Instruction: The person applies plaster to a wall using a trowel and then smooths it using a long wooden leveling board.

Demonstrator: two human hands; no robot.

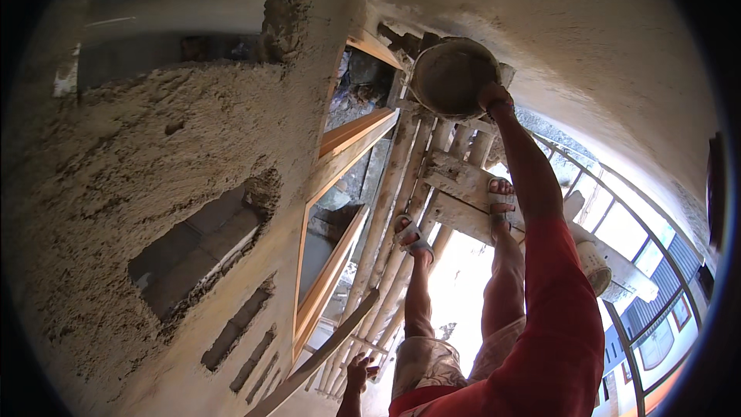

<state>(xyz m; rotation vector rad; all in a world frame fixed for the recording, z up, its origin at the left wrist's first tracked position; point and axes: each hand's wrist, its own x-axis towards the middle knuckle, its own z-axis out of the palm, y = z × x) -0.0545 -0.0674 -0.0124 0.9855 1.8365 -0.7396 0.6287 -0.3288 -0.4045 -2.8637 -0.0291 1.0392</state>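
At the far end of the platform, my right hand [495, 97] is closed on the near right rim of a round, mortar-crusted pan [454, 76]. Grey mortar coats the inside of the pan, which sits close to the corner of the wall. My right arm, in a red sleeve, stretches far forward to it. Low in the picture, my left hand [360, 371] hangs with loosely bent fingers apart and nothing visible in it. Just left of that hand slants a long wooden strip [323, 355].
My sandalled feet stand on bamboo poles [392, 201] and boards [457, 177], with gaps between them. Left is a rough plastered wall [154, 154] with openings and a wooden window frame [340, 161]. A bucket [593, 266] and metal railing [670, 251] stand at right.
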